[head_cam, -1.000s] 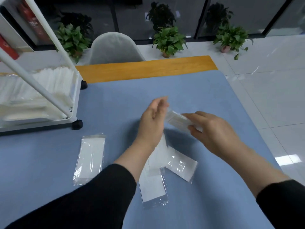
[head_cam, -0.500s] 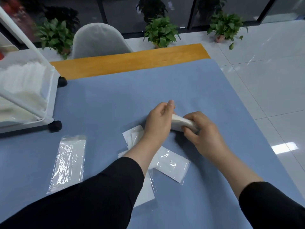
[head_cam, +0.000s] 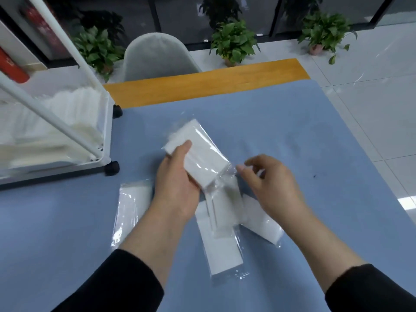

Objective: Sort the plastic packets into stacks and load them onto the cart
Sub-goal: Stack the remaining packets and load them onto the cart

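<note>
The left hand (head_cam: 177, 188) has its grip closed around a small stack of packets (head_cam: 200, 152), lifted above the blue table (head_cam: 292, 131), thumb on top. The right hand (head_cam: 270, 185) hovers just beside the stack's clear end, fingers loosely curled, holding nothing. More packets (head_cam: 225, 248) lie on the table beneath the hands, one (head_cam: 130, 206) apart to the left. A white cart (head_cam: 105, 131) at left already holds packets.
</note>
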### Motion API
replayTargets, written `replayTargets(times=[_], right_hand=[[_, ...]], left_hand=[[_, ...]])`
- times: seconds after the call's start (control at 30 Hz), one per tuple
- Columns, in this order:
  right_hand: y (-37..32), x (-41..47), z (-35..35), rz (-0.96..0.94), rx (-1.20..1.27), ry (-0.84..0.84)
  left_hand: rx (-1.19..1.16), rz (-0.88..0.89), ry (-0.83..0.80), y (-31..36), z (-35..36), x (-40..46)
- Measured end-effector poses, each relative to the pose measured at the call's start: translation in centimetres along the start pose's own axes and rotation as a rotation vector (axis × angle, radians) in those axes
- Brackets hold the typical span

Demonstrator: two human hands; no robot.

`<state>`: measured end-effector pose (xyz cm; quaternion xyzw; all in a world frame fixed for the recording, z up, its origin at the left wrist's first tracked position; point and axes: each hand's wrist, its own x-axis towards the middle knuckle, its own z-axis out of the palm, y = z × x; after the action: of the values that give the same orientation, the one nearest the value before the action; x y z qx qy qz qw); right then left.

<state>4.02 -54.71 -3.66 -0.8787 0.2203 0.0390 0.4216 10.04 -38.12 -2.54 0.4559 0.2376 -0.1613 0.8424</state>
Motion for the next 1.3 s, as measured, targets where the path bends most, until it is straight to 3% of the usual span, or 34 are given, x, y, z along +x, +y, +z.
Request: replayTargets(times=[0.03,0.1,0.23,0.4,0.63,0.97,1.07,1.3], right_hand=[[0.2,-0.2,0.7,0.002,-0.244,-0.029],[0.6,-0.9,2.1,0.050,-0.484,-0.108],[-0.5,-1.4,4.0,0.113,-0.603,-0.105],[-2.0,-1.4,4.5,0.193,-0.632,-0.191],[-3.3,-2.1,5.7,0.242,-0.400,-0.088],[-4.5,-0.3,6.2,0.400,-0.462,-0.199],[-5.0,-1.3,5.8,0.306,-0.478,-0.088],[-4.6,-3.6,3.9,0.152,0.070,0.234]], left_hand=[[-0.028,-0.010,0.017,1.0,-0.9,-0.1],[-0.013,-0.037,0.015,2.5,-2.4,-0.5],[0.043,-0.065,-0.052,4.5,-4.4,-0.9],[0.118,-0.046,-0.023,5.4,-5.4,-1.0],[0.289,-0.012,-0.027,6.2,-6.6,-0.2],[0.491,0.035,-0.064,6.4,-7.7,1.5],[0.523,0.055,-0.103,5.9,-7.9,1.7],[0.589,0.101,-0.152,4.7,-7.7,1.8]])
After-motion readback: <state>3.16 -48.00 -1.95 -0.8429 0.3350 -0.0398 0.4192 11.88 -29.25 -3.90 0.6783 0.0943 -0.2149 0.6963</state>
